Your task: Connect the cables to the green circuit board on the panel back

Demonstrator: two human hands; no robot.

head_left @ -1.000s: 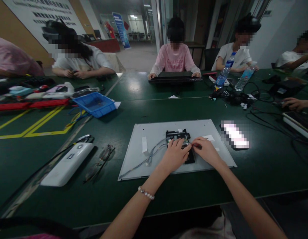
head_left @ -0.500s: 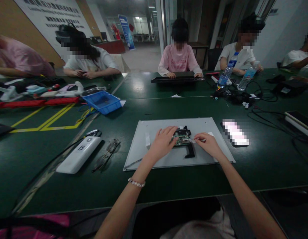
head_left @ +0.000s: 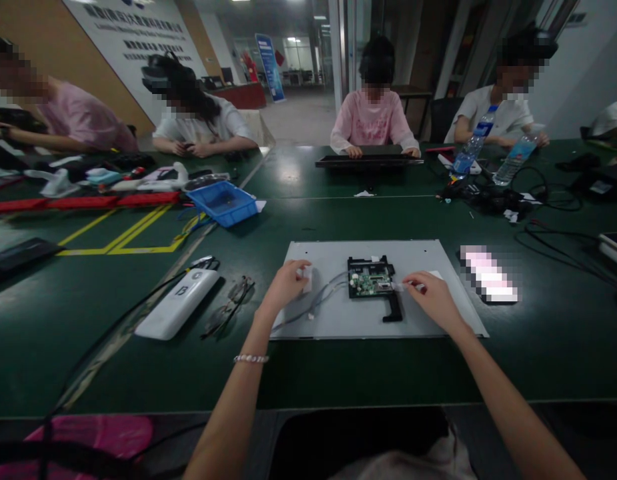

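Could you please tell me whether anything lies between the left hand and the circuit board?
Yes: a white strip right at the left hand, then grey cables running over the panel to the left edge of the circuit board. Nothing else visible stands between them.

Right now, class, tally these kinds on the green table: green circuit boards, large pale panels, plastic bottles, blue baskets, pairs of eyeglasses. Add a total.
Circuit board: 1
Pale panel: 1
Plastic bottles: 2
Blue basket: 1
Eyeglasses: 1
Total: 6
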